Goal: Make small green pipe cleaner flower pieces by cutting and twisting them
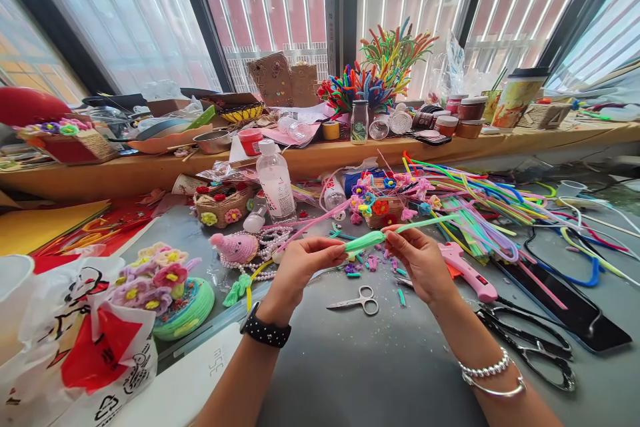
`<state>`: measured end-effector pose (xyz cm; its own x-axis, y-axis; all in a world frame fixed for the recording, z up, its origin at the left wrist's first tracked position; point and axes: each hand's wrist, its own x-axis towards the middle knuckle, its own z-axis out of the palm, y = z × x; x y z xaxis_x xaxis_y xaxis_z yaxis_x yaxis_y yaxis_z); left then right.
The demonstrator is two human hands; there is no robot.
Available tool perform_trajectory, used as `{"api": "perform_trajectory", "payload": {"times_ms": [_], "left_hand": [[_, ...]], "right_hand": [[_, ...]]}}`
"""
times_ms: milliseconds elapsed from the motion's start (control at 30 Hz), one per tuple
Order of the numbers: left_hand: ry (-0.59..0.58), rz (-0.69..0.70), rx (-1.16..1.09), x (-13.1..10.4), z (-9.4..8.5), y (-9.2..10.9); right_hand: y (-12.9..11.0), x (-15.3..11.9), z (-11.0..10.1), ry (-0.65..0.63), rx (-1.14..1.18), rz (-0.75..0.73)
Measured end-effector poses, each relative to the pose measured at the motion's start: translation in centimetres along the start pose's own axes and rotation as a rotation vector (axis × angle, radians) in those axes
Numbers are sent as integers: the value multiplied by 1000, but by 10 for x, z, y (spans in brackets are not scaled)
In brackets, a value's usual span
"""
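Left hand (299, 265) and right hand (419, 259) pinch the green bundle (365, 241), likely light, pliable and best gripped at its ends.

I count, from my remote station, one left hand (300, 270) and one right hand (420, 263), one green bundle (364, 242), one small silver pair of scissors (353, 302), one large black-handled pair (540, 347), one pink glue gun (470, 275), one black watch (270, 333), two bracelets (486, 371), one black-lidded cup (520, 100). The loose pipe cleaners (510, 197) overlap too much to number.
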<state>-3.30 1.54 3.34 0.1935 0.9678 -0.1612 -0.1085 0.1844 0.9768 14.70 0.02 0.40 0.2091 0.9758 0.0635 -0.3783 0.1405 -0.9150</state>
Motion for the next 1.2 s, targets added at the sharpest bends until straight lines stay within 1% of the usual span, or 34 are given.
{"api": "perform_trajectory", "payload": {"times_ms": [233,367,467,567,633,733,833,933,1000,1033,1067,1100,1200], "left_hand": [[-124,-69,-54,-4,10,-2],[-159,-83,-71,-4,11,-3],[-141,-78,-90,-3,9,-3],[-79,-71,-100,-1,7,-3],[-44,-55,-110,0,5,-3],[7,3,-109,1,0,-2],[75,73,-105,2,-5,-1],[118,124,-146,3,-8,0],[122,137,-186,4,-8,0],[118,138,-205,4,-8,0],[112,138,-224,4,-8,1],[108,137,-239,4,-8,1],[111,137,-273,4,-7,1]], "right_hand": [[6,1,0,48,232,-26],[7,0,2,91,261,-45],[6,1,1,89,269,-32],[5,4,-4,121,274,-23],[4,5,-6,132,223,-38],[0,5,-7,97,5,-120],[-10,1,-9,12,-259,-185],[-26,-13,-21,-74,-555,-195],[-38,-27,-41,-132,-860,-208],[-43,-35,-54,-153,-1001,-205],[-48,-43,-69,-148,-1144,-185],[-52,-52,-86,-147,-1266,-141],[-60,-75,-133,-141,-1517,-45]]}}
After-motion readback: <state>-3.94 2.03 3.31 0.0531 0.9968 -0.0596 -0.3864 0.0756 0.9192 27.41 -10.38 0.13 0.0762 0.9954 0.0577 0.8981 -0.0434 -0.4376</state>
